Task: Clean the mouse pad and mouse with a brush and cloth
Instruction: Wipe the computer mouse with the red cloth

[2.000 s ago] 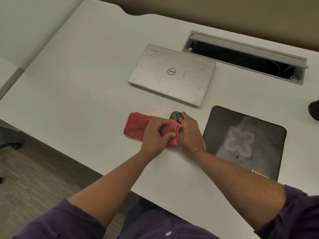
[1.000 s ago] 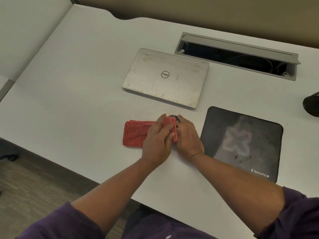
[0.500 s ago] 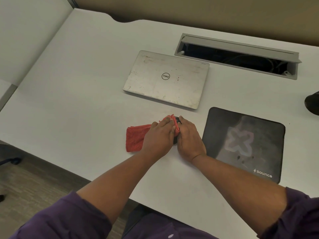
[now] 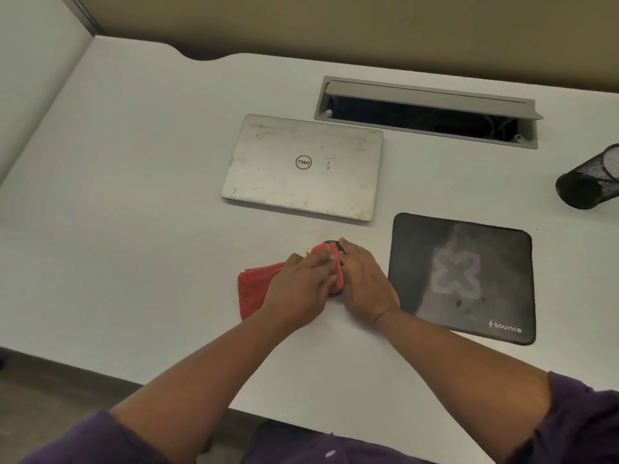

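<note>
A red cloth [image 4: 254, 289] lies on the white desk and is draped over a dark mouse [image 4: 335, 244], of which only a sliver shows between my hands. My left hand [image 4: 301, 289] presses the cloth onto the mouse with curled fingers. My right hand [image 4: 363, 283] grips the mouse from its right side. The black mouse pad [image 4: 469, 276] with a pale cross print lies just right of my right hand. No brush is in view.
A closed silver laptop [image 4: 301, 169] sits behind my hands. An open cable tray [image 4: 428, 112] is set into the desk [image 4: 134, 195] at the back. A black mesh cup [image 4: 593, 179] lies on its side at the right edge.
My left hand has slid the cloth forward over the mouse, bunching it up. The right hand has stayed on the mouse.
</note>
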The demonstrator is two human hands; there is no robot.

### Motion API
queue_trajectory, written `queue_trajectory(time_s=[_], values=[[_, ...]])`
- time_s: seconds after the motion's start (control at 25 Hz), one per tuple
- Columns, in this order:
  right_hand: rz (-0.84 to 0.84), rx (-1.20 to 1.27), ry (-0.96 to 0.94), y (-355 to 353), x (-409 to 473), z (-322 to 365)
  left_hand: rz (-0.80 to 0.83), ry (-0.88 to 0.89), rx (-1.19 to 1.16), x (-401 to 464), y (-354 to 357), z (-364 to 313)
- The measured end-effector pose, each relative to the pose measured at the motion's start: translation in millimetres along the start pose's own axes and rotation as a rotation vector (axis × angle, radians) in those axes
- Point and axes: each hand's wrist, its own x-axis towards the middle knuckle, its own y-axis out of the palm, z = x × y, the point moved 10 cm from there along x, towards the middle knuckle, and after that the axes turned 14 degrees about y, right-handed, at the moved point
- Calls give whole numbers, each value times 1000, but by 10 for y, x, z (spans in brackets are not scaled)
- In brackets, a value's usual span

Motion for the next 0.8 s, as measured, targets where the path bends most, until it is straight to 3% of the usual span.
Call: queue_trajectory(time_s=[0.2,0.4,0.6,0.8], values=[[-55,3,-25,-55,0,60,-4,95,23,250,-51,43],[-103,-23,-32,-101,-31,106,48,-1,-43,421,-67,198],[-123,-49,-70,-96,-42,123,129,102,-97,160,-63,103],[-110,-64,-54,-60,-31,93,159,28,-61,211,-51,143]])
